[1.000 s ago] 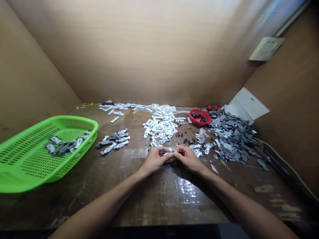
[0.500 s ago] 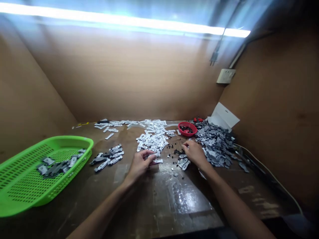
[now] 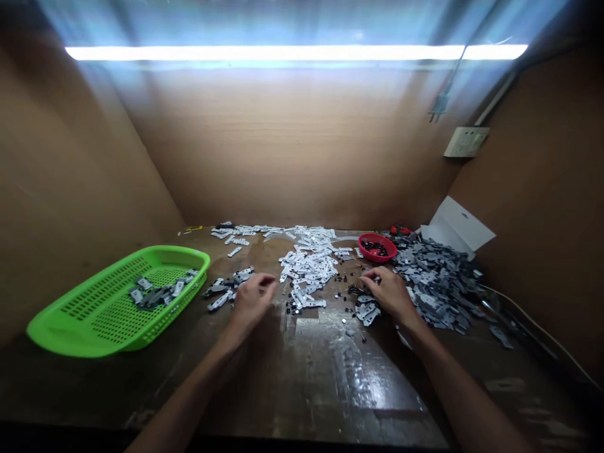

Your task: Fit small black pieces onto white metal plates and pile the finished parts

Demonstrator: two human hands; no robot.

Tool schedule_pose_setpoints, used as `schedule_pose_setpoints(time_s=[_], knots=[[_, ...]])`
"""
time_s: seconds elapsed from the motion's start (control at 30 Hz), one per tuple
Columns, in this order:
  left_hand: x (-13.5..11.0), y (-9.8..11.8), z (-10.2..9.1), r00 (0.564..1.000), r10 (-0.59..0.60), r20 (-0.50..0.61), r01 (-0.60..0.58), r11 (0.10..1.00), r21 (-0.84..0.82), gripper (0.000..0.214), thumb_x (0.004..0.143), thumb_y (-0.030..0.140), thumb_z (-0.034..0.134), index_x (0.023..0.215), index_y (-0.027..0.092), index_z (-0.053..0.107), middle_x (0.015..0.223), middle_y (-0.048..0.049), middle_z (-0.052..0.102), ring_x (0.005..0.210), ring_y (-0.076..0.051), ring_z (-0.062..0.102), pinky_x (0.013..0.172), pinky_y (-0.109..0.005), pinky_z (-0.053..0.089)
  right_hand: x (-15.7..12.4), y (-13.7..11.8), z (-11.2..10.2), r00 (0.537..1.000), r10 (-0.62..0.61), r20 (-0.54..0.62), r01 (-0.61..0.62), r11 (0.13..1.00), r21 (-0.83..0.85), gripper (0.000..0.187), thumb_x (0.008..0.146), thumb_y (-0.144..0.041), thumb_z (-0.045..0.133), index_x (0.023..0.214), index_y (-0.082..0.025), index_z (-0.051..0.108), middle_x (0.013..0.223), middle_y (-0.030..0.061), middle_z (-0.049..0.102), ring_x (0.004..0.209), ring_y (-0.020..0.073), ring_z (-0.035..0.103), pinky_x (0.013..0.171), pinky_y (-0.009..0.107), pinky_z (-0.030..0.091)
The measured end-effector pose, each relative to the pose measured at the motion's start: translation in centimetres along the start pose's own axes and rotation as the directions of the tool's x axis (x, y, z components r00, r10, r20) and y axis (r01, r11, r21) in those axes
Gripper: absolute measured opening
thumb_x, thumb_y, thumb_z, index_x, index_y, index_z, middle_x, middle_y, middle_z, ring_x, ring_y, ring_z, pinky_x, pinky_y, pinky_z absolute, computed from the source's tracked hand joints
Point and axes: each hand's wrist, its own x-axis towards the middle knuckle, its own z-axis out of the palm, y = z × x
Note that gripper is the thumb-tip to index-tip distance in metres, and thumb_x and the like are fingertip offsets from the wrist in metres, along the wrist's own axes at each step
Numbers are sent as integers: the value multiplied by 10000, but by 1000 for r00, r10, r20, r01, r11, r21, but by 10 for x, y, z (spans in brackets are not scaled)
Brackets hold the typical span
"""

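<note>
My left hand [image 3: 250, 299] rests on the worn wooden table [image 3: 321, 371] with its fingers curled and pinched together. It sits beside a small group of grey and white metal pieces [image 3: 225, 289]; what it holds, if anything, is hidden. My right hand [image 3: 387, 291] lies further right, with its fingertips pinched over scattered tiny black parts [image 3: 352, 290] and a few white plates [image 3: 367, 311]. Between my hands spreads a pile of small white metal plates [image 3: 309, 261].
A green perforated basket [image 3: 85, 314] with several grey pieces stands at the left. A red bowl [image 3: 376, 253] of black parts and a large heap of grey plates [image 3: 436, 277] lie at the right. Behind the heap is a white card [image 3: 457, 226]. A cable [image 3: 533, 314] runs along the right wall.
My hands have parted from the piece they held together. The left hand moved left to the small grey-white group, and the right hand moved right to the black parts. The camera tilted up.
</note>
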Motion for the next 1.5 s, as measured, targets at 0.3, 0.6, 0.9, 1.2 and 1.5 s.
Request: schedule_pose_setpoints(time_s=[0.3, 0.6, 0.9, 1.2, 1.5], knots=[[-22, 31, 91, 761, -74, 645, 621, 373, -689, 316, 729, 400, 627, 884, 131, 566, 865, -87, 634, 710, -112, 620, 691, -238, 479, -32, -53, 27, 903, -378, 203, 248, 846, 473, 178, 820, -307, 520, 865, -205, 658, 817, 44, 622, 757, 158, 564, 693, 275, 431], [-16, 7, 87, 752, -158, 639, 617, 510, -600, 339, 695, 447, 624, 755, 122, 547, 700, -53, 634, 553, -84, 590, 504, -171, 431, -6, -15, 48, 968, -191, 162, 201, 979, -44, 196, 788, -336, 550, 908, -243, 672, 809, 57, 578, 821, 204, 514, 736, 319, 398], [-17, 10, 89, 681, -149, 717, 626, 627, -465, 298, 700, 413, 605, 782, 141, 516, 621, -36, 626, 502, -110, 594, 461, -188, 429, -11, -25, 40, 976, -133, 174, 76, 950, 303, 227, 823, -329, 480, 906, -209, 654, 812, 38, 585, 683, 146, 520, 615, 261, 402], [-18, 12, 84, 641, -81, 764, 603, 668, -435, 323, 688, 426, 610, 794, 126, 554, 648, -57, 640, 521, -115, 605, 482, -195, 447, -15, -33, 31, 963, -110, 244, -32, 858, 512, 218, 781, -323, 510, 875, -180, 645, 809, 33, 599, 692, 148, 525, 620, 256, 400], [-20, 14, 82, 596, -55, 801, 610, 680, -407, 299, 707, 384, 596, 843, 120, 569, 650, -65, 648, 497, -110, 593, 467, -194, 446, -19, -41, 29, 969, -148, 200, 26, 861, 508, 200, 790, -312, 509, 833, -186, 658, 810, 40, 618, 743, 164, 559, 681, 276, 418]])
